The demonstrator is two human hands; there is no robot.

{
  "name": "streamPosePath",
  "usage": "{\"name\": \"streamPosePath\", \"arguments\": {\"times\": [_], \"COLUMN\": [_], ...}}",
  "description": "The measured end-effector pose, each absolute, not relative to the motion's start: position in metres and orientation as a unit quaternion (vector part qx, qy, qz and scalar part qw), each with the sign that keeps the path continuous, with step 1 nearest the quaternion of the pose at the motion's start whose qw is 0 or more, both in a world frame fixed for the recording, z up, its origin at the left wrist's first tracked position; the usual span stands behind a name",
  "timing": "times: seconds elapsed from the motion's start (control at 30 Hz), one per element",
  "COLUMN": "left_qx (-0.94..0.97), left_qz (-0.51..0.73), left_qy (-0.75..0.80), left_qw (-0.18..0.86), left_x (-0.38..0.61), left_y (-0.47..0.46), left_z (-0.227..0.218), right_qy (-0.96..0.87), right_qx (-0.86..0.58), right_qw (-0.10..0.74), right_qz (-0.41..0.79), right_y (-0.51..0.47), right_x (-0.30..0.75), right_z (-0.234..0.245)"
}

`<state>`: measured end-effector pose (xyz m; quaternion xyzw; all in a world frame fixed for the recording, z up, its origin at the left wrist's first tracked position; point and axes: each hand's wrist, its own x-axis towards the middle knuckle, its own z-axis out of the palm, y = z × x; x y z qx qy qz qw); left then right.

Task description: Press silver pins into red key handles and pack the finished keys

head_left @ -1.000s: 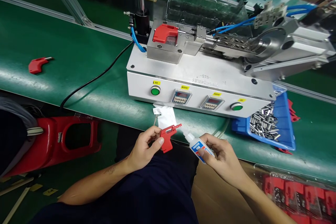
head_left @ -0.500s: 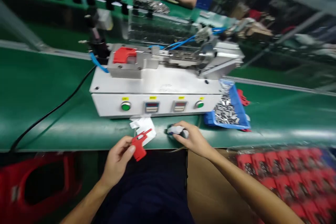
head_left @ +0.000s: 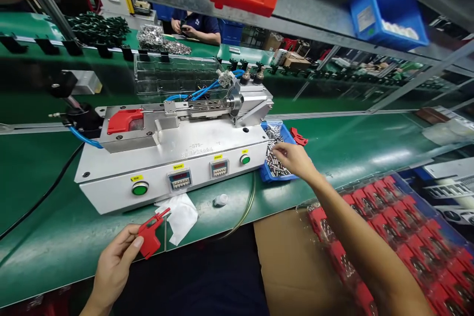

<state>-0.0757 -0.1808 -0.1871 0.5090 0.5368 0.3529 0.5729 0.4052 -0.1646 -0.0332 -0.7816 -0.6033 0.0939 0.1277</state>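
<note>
My left hand (head_left: 116, 261) grips a red pistol-shaped plastic part (head_left: 150, 237) between thumb and fingers, in front of the machine at the bench edge. My right hand (head_left: 294, 158) is over a blue bin (head_left: 267, 173) of small metal pins (head_left: 276, 165). Its fingertips are drawn together at the pins; whether a pin is between them is hidden. A small white-topped round container (head_left: 221, 200) stands on the bench between my hands, beside a crumpled white tissue (head_left: 181, 217). Another red part (head_left: 124, 121) sits in the metal fixture at the machine's left end.
The white machine (head_left: 177, 158) has green buttons and digital counters on its front. Red parts (head_left: 299, 137) lie behind the blue bin. Trays of red parts (head_left: 392, 227) are at lower right. A shelf overhead carries red (head_left: 244, 0) and blue bins (head_left: 370, 19). A co-worker (head_left: 196, 27) sits opposite.
My right hand has let go of the small white-topped container and moved right to the bin of pins. The left hand still holds the red part. The view has shifted and tilted up.
</note>
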Motion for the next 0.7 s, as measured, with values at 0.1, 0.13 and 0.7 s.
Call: {"name": "streamPosePath", "arguments": {"times": [0.1,0.13,0.7], "left_qx": [0.522,0.526,0.500], "left_qz": [0.354,0.362,0.410], "left_qy": [0.531,0.534,0.493], "left_qw": [0.566,0.555,0.583], "left_x": [-0.071,-0.069,-0.048], "left_y": [-0.182,-0.184,-0.187], "left_z": [-0.184,-0.182,-0.168], "right_qy": [-0.573,-0.569,-0.532], "right_qx": [-0.805,-0.807,-0.679], "right_qw": [0.123,0.127,0.461], "right_qz": [0.091,0.092,0.209], "right_y": [-0.143,-0.138,-0.149], "right_x": [0.426,0.428,0.397], "right_z": [-0.051,-0.058,0.020]}}
